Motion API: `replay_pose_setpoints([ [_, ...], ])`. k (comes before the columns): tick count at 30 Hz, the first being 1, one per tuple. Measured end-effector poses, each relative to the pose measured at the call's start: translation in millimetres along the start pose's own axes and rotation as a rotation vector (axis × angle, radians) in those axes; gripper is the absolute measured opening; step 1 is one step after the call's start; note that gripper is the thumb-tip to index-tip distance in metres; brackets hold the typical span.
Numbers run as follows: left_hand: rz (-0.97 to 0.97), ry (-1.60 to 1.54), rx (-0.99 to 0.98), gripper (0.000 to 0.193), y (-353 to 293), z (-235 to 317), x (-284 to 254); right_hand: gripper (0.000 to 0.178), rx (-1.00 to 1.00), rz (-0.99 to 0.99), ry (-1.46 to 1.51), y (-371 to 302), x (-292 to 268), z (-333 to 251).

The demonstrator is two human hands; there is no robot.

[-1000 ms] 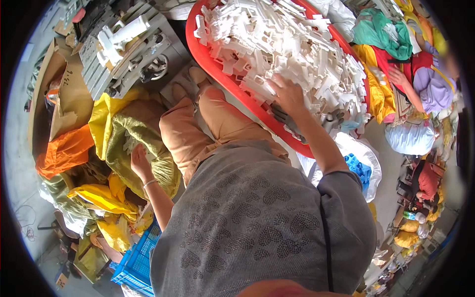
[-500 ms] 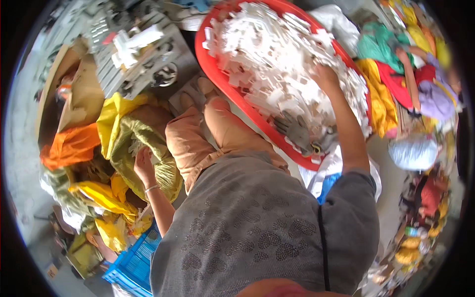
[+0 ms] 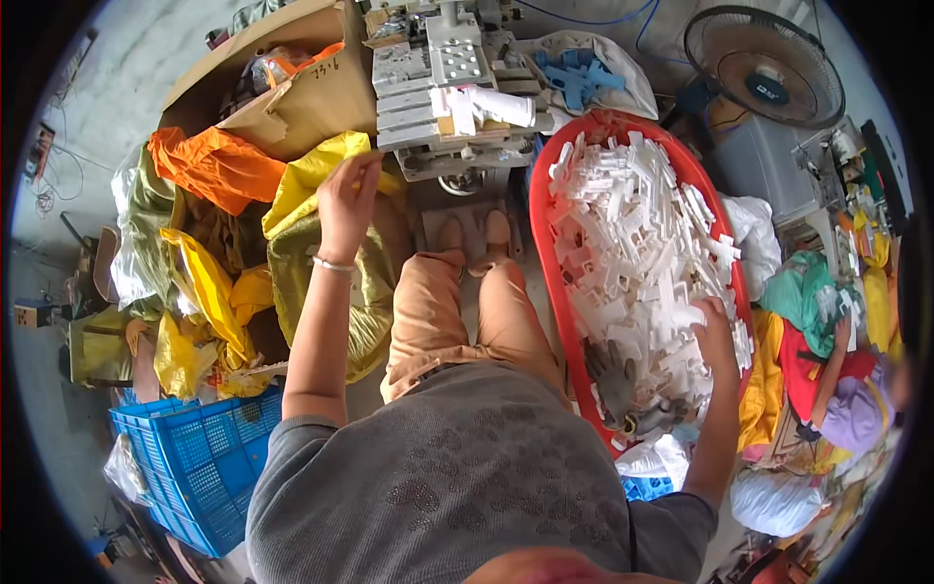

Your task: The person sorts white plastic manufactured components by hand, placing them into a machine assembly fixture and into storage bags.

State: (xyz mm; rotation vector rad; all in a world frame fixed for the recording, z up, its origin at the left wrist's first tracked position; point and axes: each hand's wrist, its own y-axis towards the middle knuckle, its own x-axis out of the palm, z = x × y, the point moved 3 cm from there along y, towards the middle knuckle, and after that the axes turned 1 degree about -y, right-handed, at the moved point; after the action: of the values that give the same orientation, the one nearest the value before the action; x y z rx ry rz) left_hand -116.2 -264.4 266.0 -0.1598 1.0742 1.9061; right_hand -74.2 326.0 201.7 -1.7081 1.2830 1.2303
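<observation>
My left hand (image 3: 347, 200) is raised beside the yellow sack (image 3: 316, 180), its fingers stretched upward with nothing visible in them. On the right, my right hand (image 3: 715, 326) is at the near right part of a red tub (image 3: 541, 209) heaped with white plastic parts (image 3: 632, 224), many shaped like toy guns. Its fingers are curled on a white plastic part (image 3: 693, 315), partly hidden among the others. Ahead, a similar white part (image 3: 496, 105) lies on the bed of a grey metal machine (image 3: 409, 102). A grey glove (image 3: 613, 380) rests at the tub's near end.
At the left stand a cardboard box (image 3: 336, 92), an orange bag (image 3: 219, 165), an olive sack (image 3: 326, 292) and a blue crate (image 3: 190, 477). A black fan (image 3: 764, 68) stands far right. Another person's arm (image 3: 832, 375) shows at the right edge, among coloured bags.
My view has turned left, bringing the machine and the fan into fuller sight. My left hand has risen from the olive sack toward the yellow one. My right hand stays at the tub's parts.
</observation>
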Motion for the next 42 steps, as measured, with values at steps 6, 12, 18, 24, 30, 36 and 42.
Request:
replay_pose_setpoints([
  [6,-0.126,0.010,0.255,0.033,71.1,22.7,42.6,0.043,0.338,0.215,0.876,36.8,17.5,-20.5],
  [12,-0.376,-0.052,0.219,0.037,97.2,15.1,57.1,0.044,0.182,0.243,1.561,114.3,25.4,-91.6],
  [18,-0.096,-0.194,0.055,0.034,69.2,-7.7,23.8,0.042,-0.065,0.042,1.526,218.5,8.7,-189.8],
  [24,0.093,-0.017,-0.304,0.031,-35.4,-76.1,-47.1,0.033,-0.286,-0.089,1.026,280.3,14.7,-264.5],
  [30,0.150,0.034,-0.481,0.025,-122.4,-98.9,-80.5,0.030,-0.278,-0.112,0.635,283.0,1.1,-282.5],
  [36,0.220,0.014,-0.653,0.027,-163.2,-149.8,-74.3,0.047,-0.201,-0.313,0.893,244.2,-23.1,-235.4],
  [42,-0.027,0.208,-0.756,0.044,-200.5,-188.3,-74.9,0.031,0.058,-0.009,0.019,115.7,56.7,-47.8],
])
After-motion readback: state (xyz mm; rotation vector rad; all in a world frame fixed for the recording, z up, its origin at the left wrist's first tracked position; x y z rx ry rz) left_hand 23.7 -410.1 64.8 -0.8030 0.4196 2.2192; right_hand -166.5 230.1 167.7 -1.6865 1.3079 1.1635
